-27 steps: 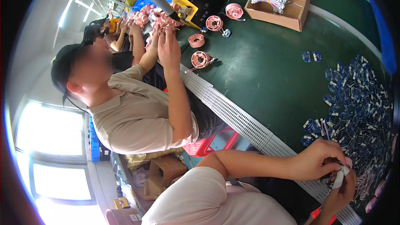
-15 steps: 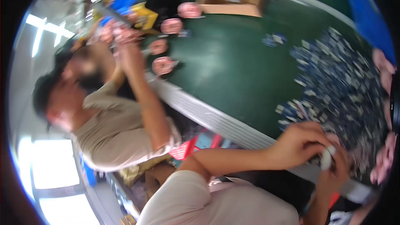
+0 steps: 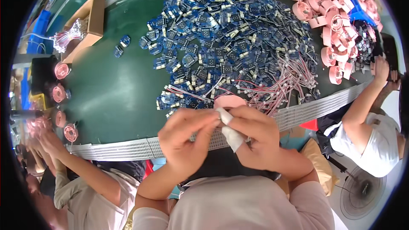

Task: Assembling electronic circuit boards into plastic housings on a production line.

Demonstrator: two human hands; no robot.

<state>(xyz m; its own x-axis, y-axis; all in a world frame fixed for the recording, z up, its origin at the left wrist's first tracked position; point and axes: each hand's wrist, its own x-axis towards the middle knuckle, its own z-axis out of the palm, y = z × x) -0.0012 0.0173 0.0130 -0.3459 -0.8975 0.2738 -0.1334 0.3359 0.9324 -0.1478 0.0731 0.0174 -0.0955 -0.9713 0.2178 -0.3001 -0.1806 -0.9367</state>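
My left hand (image 3: 187,138) and my right hand (image 3: 257,138) meet over the table's near edge, fingertips pinched together. White wraps (image 3: 232,138) cover fingers of my right hand. A pink round plastic housing (image 3: 230,101) shows just beyond the fingertips, gripped by my right hand; its lower part is hidden. What the left fingertips pinch is too small to make out. In front lies a broad heap of blue circuit boards (image 3: 204,38) with white connectors. Red-and-white wire leads (image 3: 277,89) lie across its near right side.
Many pink housings (image 3: 328,12) are piled at the far right. On the left stand a cardboard box (image 3: 91,23) with bundled wires (image 3: 68,36) and several pink housings (image 3: 70,132). Co-workers sit on both sides, one reaching in with an arm (image 3: 362,98). A fan (image 3: 363,187) stands at lower right.
The view has swung to the right and levelled, so the board heap is now central and the pink pile shows. My hands stay together at the fingertips.
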